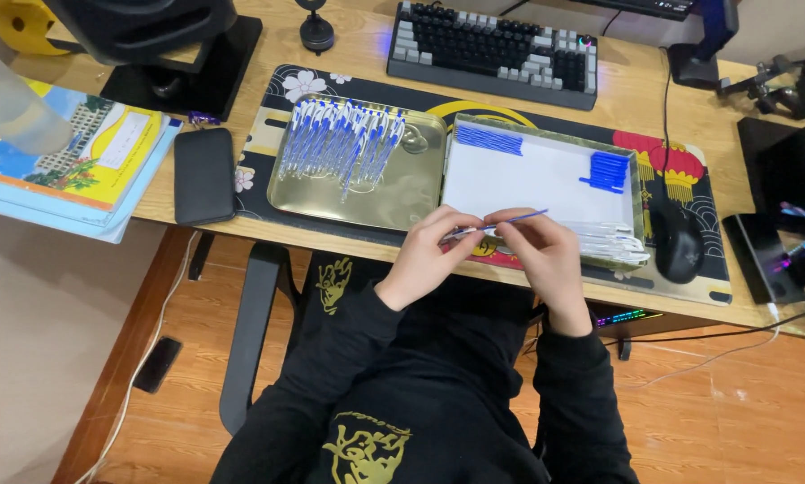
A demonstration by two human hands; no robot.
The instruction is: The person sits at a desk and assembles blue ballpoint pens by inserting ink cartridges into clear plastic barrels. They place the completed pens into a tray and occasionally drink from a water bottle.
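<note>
Desk: wooden desk top (196,211), patterned mat under two trays.
Left tray: shallow gold metal tray (416,193) with a heap of blue-and-white pens (340,143).
Left hand (425,255): pinching the clear pen barrel (463,232).
Right hand (546,255): close alongside, gripping the thin blue refill (523,216), in front of the white-lined tray (537,179).
Risk: refill likely bends if pushed crooked.

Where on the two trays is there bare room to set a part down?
The white tray is bare in its middle, between the blue refill row at the back left and the blue stack at right. The gold tray is free along its front and right side. Crowded: the pen pile, and the white barrels beside both hands.
</note>
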